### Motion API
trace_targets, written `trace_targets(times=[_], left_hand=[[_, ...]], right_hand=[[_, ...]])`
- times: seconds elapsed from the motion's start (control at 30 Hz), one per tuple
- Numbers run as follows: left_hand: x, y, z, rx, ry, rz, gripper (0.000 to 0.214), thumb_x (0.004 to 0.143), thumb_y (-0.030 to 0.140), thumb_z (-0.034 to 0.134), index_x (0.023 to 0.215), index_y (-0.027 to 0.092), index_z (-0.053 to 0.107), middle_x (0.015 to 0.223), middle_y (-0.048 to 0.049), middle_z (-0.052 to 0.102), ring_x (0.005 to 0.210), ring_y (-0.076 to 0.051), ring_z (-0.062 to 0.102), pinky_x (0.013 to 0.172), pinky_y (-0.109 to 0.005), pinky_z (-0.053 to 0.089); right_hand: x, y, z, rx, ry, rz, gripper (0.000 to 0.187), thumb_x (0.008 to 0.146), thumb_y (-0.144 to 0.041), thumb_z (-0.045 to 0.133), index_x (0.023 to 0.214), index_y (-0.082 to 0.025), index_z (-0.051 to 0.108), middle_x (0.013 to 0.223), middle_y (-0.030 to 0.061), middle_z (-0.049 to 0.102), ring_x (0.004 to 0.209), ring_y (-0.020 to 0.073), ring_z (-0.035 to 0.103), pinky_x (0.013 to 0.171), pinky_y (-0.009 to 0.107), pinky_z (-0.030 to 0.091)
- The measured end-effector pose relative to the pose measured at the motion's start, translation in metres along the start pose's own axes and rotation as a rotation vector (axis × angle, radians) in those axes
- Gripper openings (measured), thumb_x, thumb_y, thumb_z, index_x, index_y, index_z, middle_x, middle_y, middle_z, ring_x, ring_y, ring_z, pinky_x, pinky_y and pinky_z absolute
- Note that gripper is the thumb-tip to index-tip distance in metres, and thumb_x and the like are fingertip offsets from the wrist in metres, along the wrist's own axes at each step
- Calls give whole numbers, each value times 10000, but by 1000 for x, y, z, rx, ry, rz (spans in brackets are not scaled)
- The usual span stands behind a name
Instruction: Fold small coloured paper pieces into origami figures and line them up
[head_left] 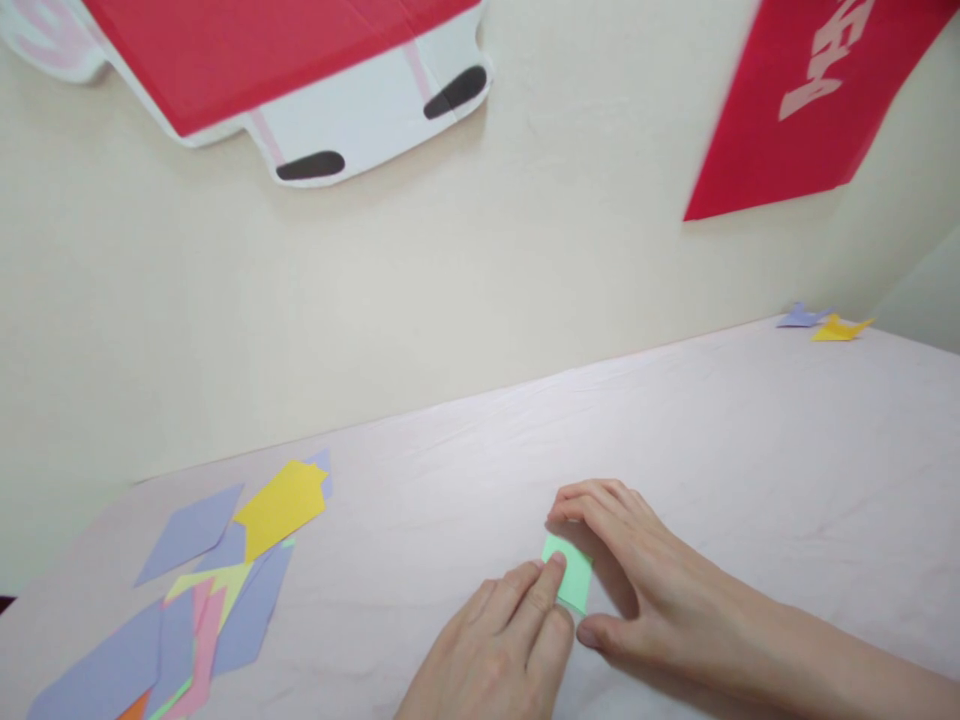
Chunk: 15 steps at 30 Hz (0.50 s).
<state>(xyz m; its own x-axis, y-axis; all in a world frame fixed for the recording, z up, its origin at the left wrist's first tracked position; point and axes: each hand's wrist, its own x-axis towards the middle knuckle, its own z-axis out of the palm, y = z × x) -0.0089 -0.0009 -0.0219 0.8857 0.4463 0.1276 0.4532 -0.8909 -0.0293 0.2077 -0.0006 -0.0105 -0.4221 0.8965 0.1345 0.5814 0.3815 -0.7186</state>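
A small folded piece of green paper [573, 576] lies on the pale pink tabletop [675, 430], near the front edge. My left hand [502, 650] presses its fingertips down on the near left side of the paper. My right hand [637, 585] curls over it from the right, with fingers on the far edge and the thumb by the near corner. Both hands are closed on the paper, and part of it is hidden under them.
A loose pile of coloured paper sheets [217, 590], lilac, yellow and pink, lies at the front left. Two small folded paper shapes, lilac [799, 318] and yellow [838, 329], sit at the far right by the cream wall. Red paper decorations [810, 100] hang on the wall.
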Motion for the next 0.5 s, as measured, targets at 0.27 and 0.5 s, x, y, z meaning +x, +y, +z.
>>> trace_targets(times=[0.27,0.5], left_hand=[[-14,7,-4,92,56,-34,357,947,335,533,1267,177,512,1189,-124,651,999,-261,621,838,-352,489],[9,-4,-29,-182,-68,-262,280,767,132,714,987,200,556,1006,-48,627,884,-258,568,742,-394,498]], right_hand=[[1,-3,7,52,12,-128,229,850,-8,528,955,-205,577,1011,55,611,985,213,506,866,367,439],[4,0,8,12,63,-187,209,878,-22,546,882,-188,672,933,41,657,915,191,522,818,336,437]])
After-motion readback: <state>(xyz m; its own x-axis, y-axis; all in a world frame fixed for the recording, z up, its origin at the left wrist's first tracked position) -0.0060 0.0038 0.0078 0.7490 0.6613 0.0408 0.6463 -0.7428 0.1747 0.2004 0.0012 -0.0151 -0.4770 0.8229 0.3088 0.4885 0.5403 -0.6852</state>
